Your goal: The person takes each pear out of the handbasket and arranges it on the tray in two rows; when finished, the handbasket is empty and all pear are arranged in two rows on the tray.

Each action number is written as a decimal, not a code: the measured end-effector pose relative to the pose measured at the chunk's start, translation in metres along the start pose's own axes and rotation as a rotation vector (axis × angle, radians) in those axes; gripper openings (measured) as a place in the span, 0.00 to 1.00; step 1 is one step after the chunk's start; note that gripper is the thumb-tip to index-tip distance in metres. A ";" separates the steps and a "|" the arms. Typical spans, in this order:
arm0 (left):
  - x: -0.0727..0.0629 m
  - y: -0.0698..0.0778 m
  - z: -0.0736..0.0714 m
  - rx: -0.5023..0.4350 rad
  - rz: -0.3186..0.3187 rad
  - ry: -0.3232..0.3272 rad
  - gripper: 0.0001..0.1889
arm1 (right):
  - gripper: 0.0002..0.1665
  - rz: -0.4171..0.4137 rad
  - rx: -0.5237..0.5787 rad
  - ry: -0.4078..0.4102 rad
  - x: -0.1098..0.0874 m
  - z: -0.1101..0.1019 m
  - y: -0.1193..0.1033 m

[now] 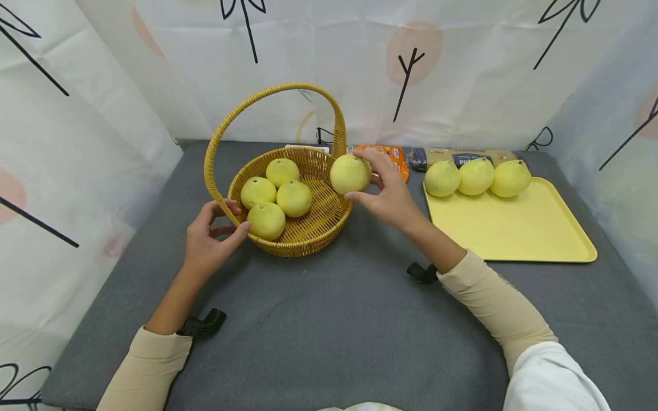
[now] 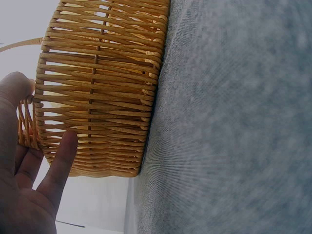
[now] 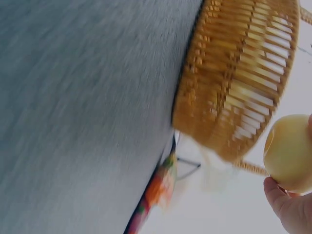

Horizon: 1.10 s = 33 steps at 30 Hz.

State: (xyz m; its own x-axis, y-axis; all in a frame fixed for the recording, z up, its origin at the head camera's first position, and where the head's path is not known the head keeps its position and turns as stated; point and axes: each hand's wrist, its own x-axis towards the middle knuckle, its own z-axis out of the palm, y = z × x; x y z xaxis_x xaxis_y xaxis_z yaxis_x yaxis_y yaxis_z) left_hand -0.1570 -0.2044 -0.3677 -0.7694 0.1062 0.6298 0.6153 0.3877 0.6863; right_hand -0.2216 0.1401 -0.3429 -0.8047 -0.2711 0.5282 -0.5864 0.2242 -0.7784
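In the head view, my right hand (image 1: 385, 188) pinches a round yellow-green fruit (image 1: 350, 173) between thumb and fingers, over the right rim of the basket. The right wrist view shows the same fruit (image 3: 290, 152) above the rim. My left hand (image 1: 213, 234) grips the golden wicker basket (image 1: 303, 246) where its tall handle (image 1: 221, 128) meets the left rim. Several similar fruits (image 1: 294, 198) lie together in the basket's left half, on its woven bottom. In the left wrist view, fingers (image 2: 61, 163) of the left hand rest along the basket's outer side.
On the right of the grey table (image 1: 329, 337), a yellow tray (image 1: 514, 228) bears three similar fruits (image 1: 476, 176) along its back edge. Behind stand an orange packet (image 1: 396, 155) and a long clear packet (image 1: 437, 157), near the patterned white curtain (image 1: 462, 80).
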 end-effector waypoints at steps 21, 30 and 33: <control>-0.003 -0.003 -0.002 -0.011 -0.001 0.001 0.21 | 0.47 0.118 -0.054 0.428 -0.025 -0.113 0.002; -0.001 -0.003 -0.001 -0.005 0.021 -0.004 0.21 | 0.46 0.185 0.101 0.731 -0.032 -0.174 -0.001; -0.001 -0.003 -0.001 -0.007 0.025 -0.002 0.22 | 0.46 0.226 0.177 0.825 -0.037 -0.193 0.000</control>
State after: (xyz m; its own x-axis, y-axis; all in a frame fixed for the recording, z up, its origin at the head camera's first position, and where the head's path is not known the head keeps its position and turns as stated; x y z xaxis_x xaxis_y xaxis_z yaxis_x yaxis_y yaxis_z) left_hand -0.1581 -0.2066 -0.3699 -0.7542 0.1175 0.6461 0.6355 0.3783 0.6730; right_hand -0.2099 0.3302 -0.2969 -0.7501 0.5421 0.3787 -0.4367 0.0239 -0.8993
